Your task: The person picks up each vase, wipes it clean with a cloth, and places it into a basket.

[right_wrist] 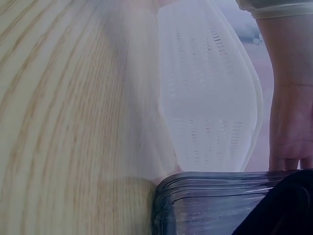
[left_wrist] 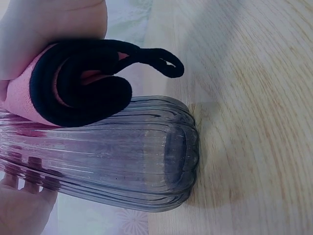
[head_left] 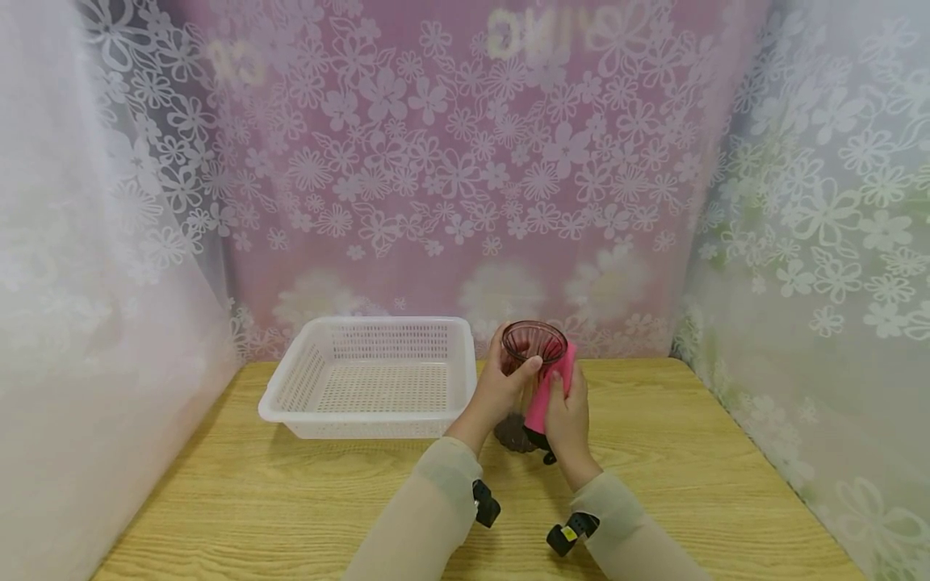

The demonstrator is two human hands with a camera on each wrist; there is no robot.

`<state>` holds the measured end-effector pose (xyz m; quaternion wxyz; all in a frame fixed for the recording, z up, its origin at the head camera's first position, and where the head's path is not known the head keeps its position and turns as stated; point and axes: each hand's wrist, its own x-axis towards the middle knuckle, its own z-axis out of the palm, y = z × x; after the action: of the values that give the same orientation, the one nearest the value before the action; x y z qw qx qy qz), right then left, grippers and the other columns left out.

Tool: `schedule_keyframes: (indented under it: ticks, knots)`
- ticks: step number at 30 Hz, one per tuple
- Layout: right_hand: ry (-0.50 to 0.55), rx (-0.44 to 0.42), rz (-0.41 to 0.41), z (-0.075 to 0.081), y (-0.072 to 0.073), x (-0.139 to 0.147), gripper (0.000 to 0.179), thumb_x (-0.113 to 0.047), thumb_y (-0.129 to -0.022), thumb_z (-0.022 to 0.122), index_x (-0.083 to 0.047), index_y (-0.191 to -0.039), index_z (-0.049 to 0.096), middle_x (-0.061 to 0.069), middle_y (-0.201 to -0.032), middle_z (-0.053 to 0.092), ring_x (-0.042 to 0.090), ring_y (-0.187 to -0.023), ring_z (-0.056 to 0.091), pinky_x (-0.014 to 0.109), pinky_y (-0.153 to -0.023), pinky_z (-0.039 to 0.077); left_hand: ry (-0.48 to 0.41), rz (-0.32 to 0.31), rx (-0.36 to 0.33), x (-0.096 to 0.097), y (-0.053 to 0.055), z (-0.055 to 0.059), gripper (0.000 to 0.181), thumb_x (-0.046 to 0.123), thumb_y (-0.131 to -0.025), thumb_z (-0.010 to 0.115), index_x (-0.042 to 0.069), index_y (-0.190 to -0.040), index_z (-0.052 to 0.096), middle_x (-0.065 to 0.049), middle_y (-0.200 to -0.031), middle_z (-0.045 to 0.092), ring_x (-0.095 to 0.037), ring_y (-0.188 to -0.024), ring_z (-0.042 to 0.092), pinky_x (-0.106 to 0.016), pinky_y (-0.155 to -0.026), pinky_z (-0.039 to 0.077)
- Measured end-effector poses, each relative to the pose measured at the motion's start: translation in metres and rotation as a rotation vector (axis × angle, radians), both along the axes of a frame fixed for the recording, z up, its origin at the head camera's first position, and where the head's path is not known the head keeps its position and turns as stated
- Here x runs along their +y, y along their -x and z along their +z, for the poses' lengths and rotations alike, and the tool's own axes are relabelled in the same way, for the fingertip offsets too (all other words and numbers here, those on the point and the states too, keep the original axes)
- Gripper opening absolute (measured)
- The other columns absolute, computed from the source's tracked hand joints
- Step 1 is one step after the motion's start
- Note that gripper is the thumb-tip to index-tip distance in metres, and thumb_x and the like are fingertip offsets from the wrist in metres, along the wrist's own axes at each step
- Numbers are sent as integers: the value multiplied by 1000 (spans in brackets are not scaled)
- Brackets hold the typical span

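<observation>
A ribbed, purple-tinted glass vase [head_left: 514, 436] stands upright, its scalloped base right at the wooden table [left_wrist: 254, 147]. My left hand [head_left: 497, 391] grips it near the flared rim, thumb at the front and fingers round the far side. In my right hand [head_left: 569, 415] is a rolled pink cloth [head_left: 546, 399], held along the vase's right side. The left wrist view shows the cloth's thick black edging [left_wrist: 80, 81] with a small black loop sticking out. From the right wrist, the vase's lower body [right_wrist: 215, 210] shows, partly hidden by the dark cloth edge.
To the left of the vase, a white perforated plastic basket [head_left: 366, 417] sits on the table, close to the left forearm. Flower-patterned translucent sheeting [head_left: 450, 161] hangs behind the table and along both sides. Each wrist wears a black strapped camera [head_left: 485, 504].
</observation>
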<state>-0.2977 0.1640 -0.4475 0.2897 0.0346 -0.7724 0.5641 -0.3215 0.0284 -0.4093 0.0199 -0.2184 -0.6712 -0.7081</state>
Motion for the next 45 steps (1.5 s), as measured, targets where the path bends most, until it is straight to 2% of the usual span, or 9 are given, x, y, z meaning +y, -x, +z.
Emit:
schedule_keyframes:
  ticks: [2,11,22,25,28,32,36,41,45]
  knots:
    - [-7,-13,4,0,-1,1,52,-32,-110,38,-4,-153,35,25,-139,45,41,-122,46,59,-99,40,6,18,-1,3,7,-9,96,64,-85,69,38,-159,15,-5,-143,53,-17,-130,51,-42,-108,41]
    - [-27,-61,30,-3,0,4,55,-32,-110,36,-10,-159,27,24,-146,40,41,-125,45,60,-99,41,12,20,8,2,6,-8,97,66,-84,69,37,-159,14,-5,-144,52,-17,-131,51,-42,-109,40]
    - [-47,-137,43,-8,1,9,55,-32,-110,35,-9,-159,26,24,-148,38,40,-128,44,59,-103,38,-15,-11,10,2,5,-7,91,47,-93,69,30,-161,12,-15,-147,49,-26,-135,48,-46,-109,39]
    - [-45,-136,52,-12,3,11,54,-32,-110,35,-9,-158,28,24,-144,42,39,-124,48,57,-100,41,-28,-31,-2,1,4,-4,92,41,-94,70,25,-162,10,-19,-148,47,-31,-137,46,-47,-110,39]
    - [-34,-138,67,-14,5,13,51,-30,-110,36,-9,-157,31,22,-139,47,36,-119,52,53,-97,44,-33,-45,-2,-2,-4,6,92,38,-95,69,19,-162,9,-24,-148,46,-35,-137,45,-46,-110,39]
    - [-10,-146,95,-16,7,15,50,-29,-110,36,-10,-156,33,19,-140,49,34,-120,53,51,-99,43,-36,-50,10,-5,-15,18,91,38,-96,69,15,-162,10,-27,-146,46,-37,-137,45,-45,-110,39]
    - [3,-175,112,-18,7,16,52,-32,-110,35,-11,-158,29,19,-148,44,36,-128,49,54,-104,40,-35,-44,12,-6,-20,22,91,37,-95,69,15,-161,11,-27,-146,46,-37,-137,45,-45,-111,38]
    - [-17,-246,108,-22,8,19,56,-36,-110,33,-13,-160,23,19,-155,37,38,-135,43,57,-108,36,-42,-48,17,-6,-19,22,89,33,-96,69,14,-161,11,-28,-145,47,-37,-136,46,-46,-111,37]
    - [-17,-316,106,-24,8,21,57,-39,-110,32,-14,-161,23,20,-153,39,38,-134,45,57,-107,36,-50,-55,19,-6,-18,21,89,32,-96,69,14,-161,10,-28,-145,47,-38,-136,46,-46,-111,37]
